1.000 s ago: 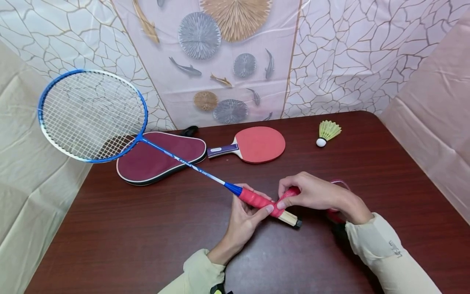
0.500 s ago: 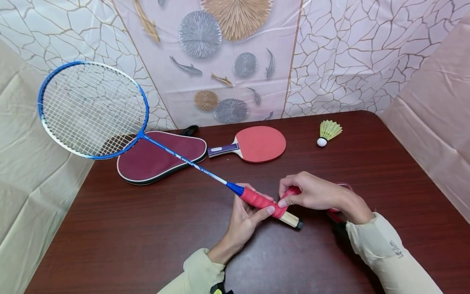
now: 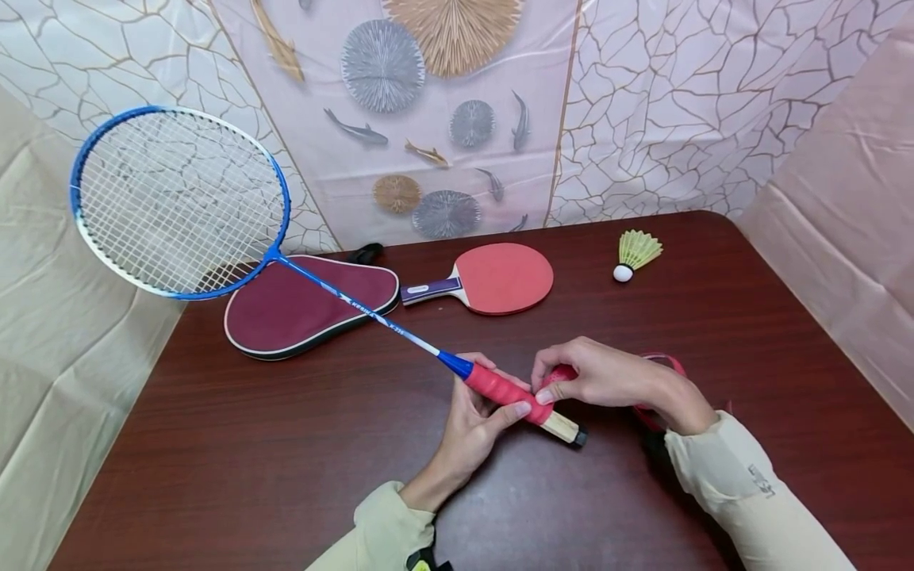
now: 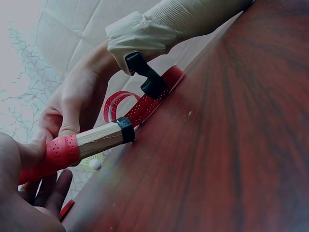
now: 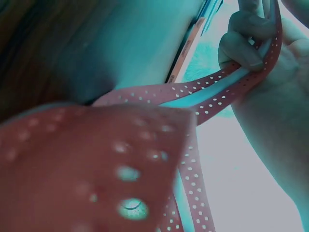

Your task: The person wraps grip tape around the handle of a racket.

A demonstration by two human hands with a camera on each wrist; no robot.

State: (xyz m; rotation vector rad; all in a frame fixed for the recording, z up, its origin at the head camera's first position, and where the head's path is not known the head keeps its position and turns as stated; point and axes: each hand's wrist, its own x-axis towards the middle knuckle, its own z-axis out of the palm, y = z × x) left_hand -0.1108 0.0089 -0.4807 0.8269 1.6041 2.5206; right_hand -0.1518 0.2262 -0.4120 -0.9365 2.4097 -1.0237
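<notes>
RIGHT WRIST VIEW: red tape [image 5: 87,164] nearest you blurred, cut off by left and bottom edges | HEAD VIEW: your right hand [image 3: 596,374] and wrist hide part of that tape; sleeve lettering [image 3: 761,481] illegible | LEFT WRIST VIEW: left edge cuts off your left hand [image 4: 14,183].

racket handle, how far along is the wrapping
Done: red tape wraps most of the handle. In hand: the left hand grips the handle, the right hand pinches loose tape. Remaining: probably the bare wood beside the black end cap.
</notes>
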